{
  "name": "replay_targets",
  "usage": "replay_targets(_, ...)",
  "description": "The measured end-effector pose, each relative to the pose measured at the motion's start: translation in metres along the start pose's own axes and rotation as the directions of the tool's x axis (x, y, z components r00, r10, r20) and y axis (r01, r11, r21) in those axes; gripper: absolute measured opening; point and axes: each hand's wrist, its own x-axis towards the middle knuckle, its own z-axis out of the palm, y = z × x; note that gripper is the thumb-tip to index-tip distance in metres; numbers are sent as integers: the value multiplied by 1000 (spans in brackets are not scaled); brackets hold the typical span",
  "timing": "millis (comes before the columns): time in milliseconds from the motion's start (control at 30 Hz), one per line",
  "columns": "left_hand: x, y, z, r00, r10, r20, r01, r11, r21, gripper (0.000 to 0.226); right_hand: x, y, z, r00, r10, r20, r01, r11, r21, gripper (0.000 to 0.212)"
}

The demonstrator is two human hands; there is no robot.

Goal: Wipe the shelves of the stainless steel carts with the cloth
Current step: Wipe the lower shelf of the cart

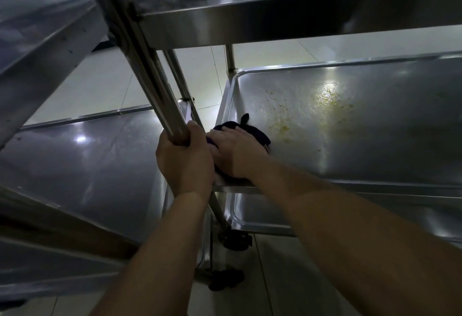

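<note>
A dark cloth (255, 132) lies at the near left corner of the middle shelf (375, 140) of the right stainless steel cart. My right hand (237, 150) presses flat on the cloth, palm down. Yellowish greasy smears and crumbs (327, 95) cover the shelf to the right of and beyond the cloth. My left hand (183, 160) is wrapped around the slanted upright post (150, 73) at the cart's corner. Above sits the cart's top shelf (300, 18); below, the bottom shelf (262, 218) shows at its near corner.
A second steel cart stands to the left, its middle shelf (87, 160) at the same height and its frame bars (37, 70) crossing the view. Caster wheels (235, 240) rest on the pale tiled floor (112, 83).
</note>
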Motion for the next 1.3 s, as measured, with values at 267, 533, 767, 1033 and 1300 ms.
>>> replay_targets(267, 1, -2, 3, 998, 32, -58, -32, 999, -9, 25, -26, 103, -65, 925, 373, -71, -380, 907, -182, 65)
replay_targets(533, 4, -7, 8, 993, 56, -100, -59, 998, -27, 26, -112, 203, -114, 603, 763, -234, -792, 609, -54, 71)
replay_targets(767, 2, -6, 10, 993, 62, -104, -70, 995, -74, 29, 27, 115, -58, 818, 558, -143, -571, 817, -77, 66)
replay_targets(1033, 2, -6, 10, 991, 72, -116, -80, 994, -73, 28, 63, 8, -12, 983, 152, 105, -139, 983, -122, 52)
replay_targets(1300, 0, 0, 5, 995, 48, -88, -48, 999, -2, 25, -61, 45, -29, 976, 218, -25, -219, 968, -126, 53)
